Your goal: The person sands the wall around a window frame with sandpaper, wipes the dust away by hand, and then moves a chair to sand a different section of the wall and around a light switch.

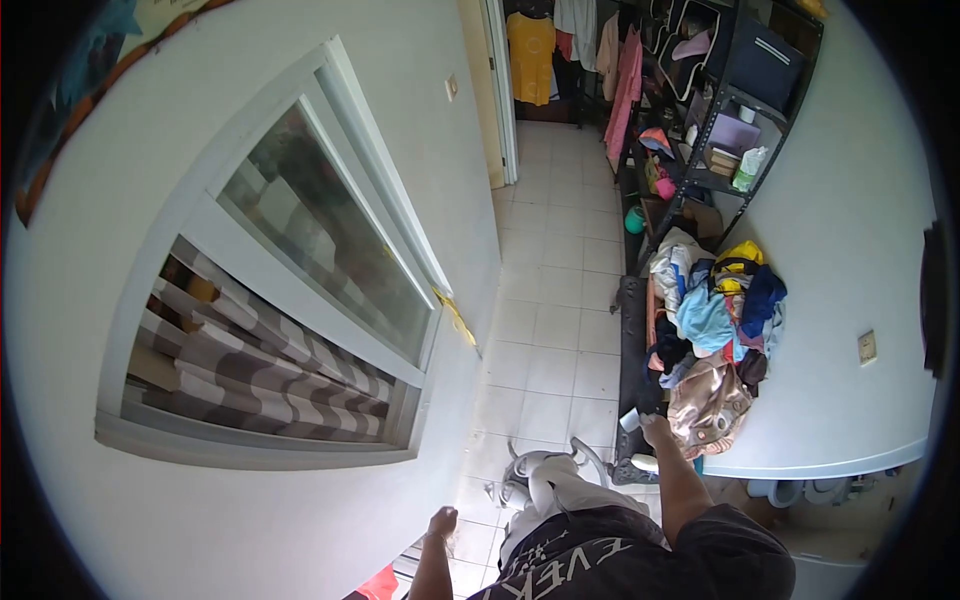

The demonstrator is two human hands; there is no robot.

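My right hand [656, 430] is closed at the front end of a dark padded bench [634, 350]. A small flat white object [629, 420] sticks out from its fingers; its kind is not clear. Just right of this hand lies a shiny brown-pink cloth bag or garment [712, 405], at the near end of a heap of clothes [708, 315]. My left hand [443, 521] hangs low near the white wall with its fingers curled; whatever they may hold is hidden. Between my hands, on the floor, stands a grey-white object with curved arms [545, 470], partly covered by my body.
A tiled floor [545, 260] runs ahead to a doorway with hanging clothes [531, 60]. Black metal shelving [690, 170] stands on the right beyond the heap. On the left, a wall window [320, 210] has a checked curtain [250, 360]. Something red [378, 583] lies at the bottom edge.
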